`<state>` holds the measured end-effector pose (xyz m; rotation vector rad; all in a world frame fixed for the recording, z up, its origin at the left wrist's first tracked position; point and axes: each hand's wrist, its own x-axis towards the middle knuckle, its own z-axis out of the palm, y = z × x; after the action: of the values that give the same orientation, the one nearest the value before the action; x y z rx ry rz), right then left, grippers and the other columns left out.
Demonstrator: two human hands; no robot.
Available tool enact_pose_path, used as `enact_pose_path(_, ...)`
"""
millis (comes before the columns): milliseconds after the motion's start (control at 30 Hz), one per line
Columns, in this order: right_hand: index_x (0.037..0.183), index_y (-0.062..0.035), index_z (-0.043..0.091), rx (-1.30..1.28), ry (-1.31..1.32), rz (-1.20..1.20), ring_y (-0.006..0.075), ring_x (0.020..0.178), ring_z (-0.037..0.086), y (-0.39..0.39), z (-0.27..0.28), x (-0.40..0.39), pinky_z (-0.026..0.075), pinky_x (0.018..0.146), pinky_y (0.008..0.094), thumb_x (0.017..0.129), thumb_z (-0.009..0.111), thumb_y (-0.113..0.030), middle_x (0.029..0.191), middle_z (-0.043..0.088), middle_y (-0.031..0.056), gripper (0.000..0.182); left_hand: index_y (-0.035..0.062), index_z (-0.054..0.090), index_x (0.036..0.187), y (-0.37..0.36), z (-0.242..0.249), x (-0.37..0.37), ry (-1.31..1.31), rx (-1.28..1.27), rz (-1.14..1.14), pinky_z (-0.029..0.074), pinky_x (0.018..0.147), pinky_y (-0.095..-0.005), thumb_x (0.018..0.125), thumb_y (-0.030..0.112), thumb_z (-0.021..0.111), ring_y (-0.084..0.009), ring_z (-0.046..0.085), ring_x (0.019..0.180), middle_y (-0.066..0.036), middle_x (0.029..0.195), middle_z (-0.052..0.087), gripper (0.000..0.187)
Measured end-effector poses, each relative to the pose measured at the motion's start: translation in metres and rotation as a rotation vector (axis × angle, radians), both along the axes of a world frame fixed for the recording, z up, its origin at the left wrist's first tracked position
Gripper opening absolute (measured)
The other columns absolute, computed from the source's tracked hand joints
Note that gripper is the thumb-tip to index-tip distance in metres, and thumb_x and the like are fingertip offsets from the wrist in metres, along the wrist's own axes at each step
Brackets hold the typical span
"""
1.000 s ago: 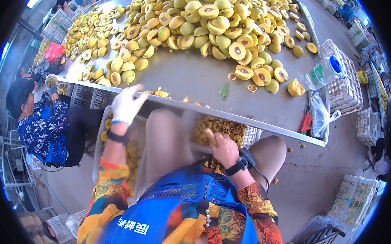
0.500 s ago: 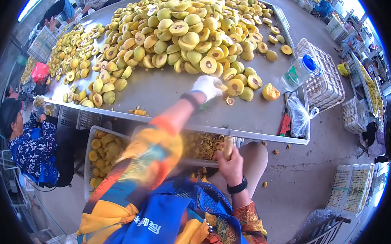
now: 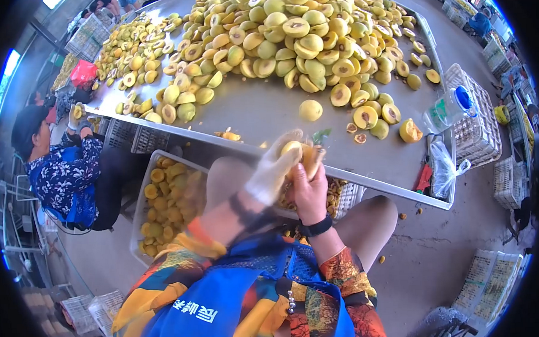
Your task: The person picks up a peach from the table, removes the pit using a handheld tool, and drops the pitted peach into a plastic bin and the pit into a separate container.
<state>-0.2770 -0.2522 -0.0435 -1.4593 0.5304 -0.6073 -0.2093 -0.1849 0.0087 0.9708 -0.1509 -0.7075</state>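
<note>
Left grip, gloved: fingers curled around one fruit half. Right grip, bare: wrapped around a partly hidden tan handle, just beside the left grip. Fruit pile: on the worktop, beyond both grips. Crate of halves: left of the left grip, lower.

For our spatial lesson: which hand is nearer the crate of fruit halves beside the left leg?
Left. The left hand is to the crate's right; the right hand is farther right, beyond it.
</note>
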Motion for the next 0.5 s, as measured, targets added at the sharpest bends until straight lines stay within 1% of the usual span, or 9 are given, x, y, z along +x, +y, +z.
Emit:
enact_pose_path(33,0.112,-0.0052,0.043,-0.241,0.036,-0.061,0.0193,0.049,0.053,0.007,-0.004,0.003,0.044,0.046,0.0317,0.088,0.055,-0.025,0.074,0.060,0.0129,0.034,0.0007,0.051,0.110,-0.002,-0.010,0.001,0.030,0.044,0.077,0.048,0.074,-0.0259,0.089,0.019,0.054,-0.0132,0.057,0.084,-0.007,0.096,0.058,0.028)
enact_pose_path(67,0.112,-0.0042,0.043,-0.460,0.086,-0.138,0.0269,0.054,0.059,0.010,-0.003,0.002,0.047,0.051,0.0368,0.086,0.057,-0.026,0.074,0.062,0.0157,0.037,0.0006,0.052,0.109,-0.001,-0.024,0.005,0.112,0.013,0.095,0.048,0.073,-0.0256,0.089,0.019,0.055,-0.0130,0.057,0.083,-0.006,0.096,0.058,0.028)
enact_pose_path(100,0.111,-0.0036,0.044,-0.424,0.199,-0.092,0.0313,0.059,0.060,0.011,0.013,-0.003,0.047,0.055,0.0393,0.085,0.058,-0.026,0.074,0.061,0.0178,0.037,0.0004,0.053,0.107,-0.001,-0.040,0.009,0.193,-0.019,0.110,0.048,0.072,-0.0254,0.089,0.020,0.055,-0.0128,0.057,0.082,-0.006,0.095,0.058,0.027)
enact_pose_path(133,0.110,-0.0029,0.044,-0.387,0.311,-0.049,0.0356,0.064,0.060,0.010,0.033,-0.009,0.047,0.058,0.0417,0.084,0.059,-0.025,0.075,0.061,0.0200,0.038,0.0003,0.054,0.105,-0.002,-0.043,0.012,0.275,-0.050,0.123,0.048,0.071,-0.0251,0.089,0.021,0.055,-0.0126,0.056,0.081,-0.006,0.095,0.058,0.027)
enact_pose_path(167,0.110,-0.0023,0.044,-0.347,0.425,-0.007,0.0400,0.069,0.061,0.010,0.043,-0.013,0.047,0.061,0.0442,0.083,0.060,-0.024,0.075,0.061,0.0221,0.038,0.0004,0.056,0.103,-0.003,-0.044,0.015,0.226,0.074,0.152,0.047,0.068,-0.0246,0.089,0.024,0.054,-0.0116,0.056,0.079,-0.005,0.093,0.058,0.027)
enact_pose_path(267,0.108,-0.0021,0.045,-0.505,0.466,0.115,0.0425,0.070,0.059,0.008,0.040,-0.024,0.047,0.058,0.0447,0.082,0.059,-0.019,0.073,0.059,0.0247,0.034,-0.0001,0.056,0.104,0.001,-0.025,0.013,0.165,0.121,0.157,0.047,0.067,-0.0244,0.089,0.025,0.054,-0.0112,0.056,0.079,-0.005,0.092,0.058,0.029)
enact_pose_path(300,0.108,-0.0019,0.044,-0.566,0.516,0.157,0.0420,0.068,0.059,0.010,0.036,-0.026,0.047,0.057,0.0449,0.082,0.059,-0.017,0.071,0.059,0.0248,0.034,-0.0002,0.056,0.105,0.002,-0.021,0.012,0.150,0.106,0.142,0.047,0.067,-0.0241,0.090,0.025,0.054,-0.0110,0.056,0.079,-0.005,0.092,0.059,0.029)
enact_pose_path(400,0.103,-0.0012,0.044,-0.415,0.508,0.129,0.0436,0.066,0.057,0.013,0.033,-0.028,0.045,0.055,0.0466,0.082,0.058,-0.016,0.069,0.058,0.0248,0.029,-0.0006,0.057,0.105,0.004,-0.017,0.010,0.074,0.081,0.114,0.047,0.067,-0.0235,0.090,0.024,0.053,-0.0106,0.057,0.078,-0.005,0.091,0.059,0.029)
enact_pose_path(500,0.096,-0.0008,0.043,-0.504,0.451,0.176,0.0446,0.066,0.056,0.016,0.036,-0.030,0.044,0.056,0.0487,0.082,0.055,-0.013,0.068,0.057,0.0255,0.022,-0.0011,0.057,0.103,0.005,-0.022,0.006,-0.056,0.094,0.132,0.047,0.067,-0.0232,0.090,0.022,0.053,-0.0108,0.057,0.077,-0.006,0.089,0.060,0.027)
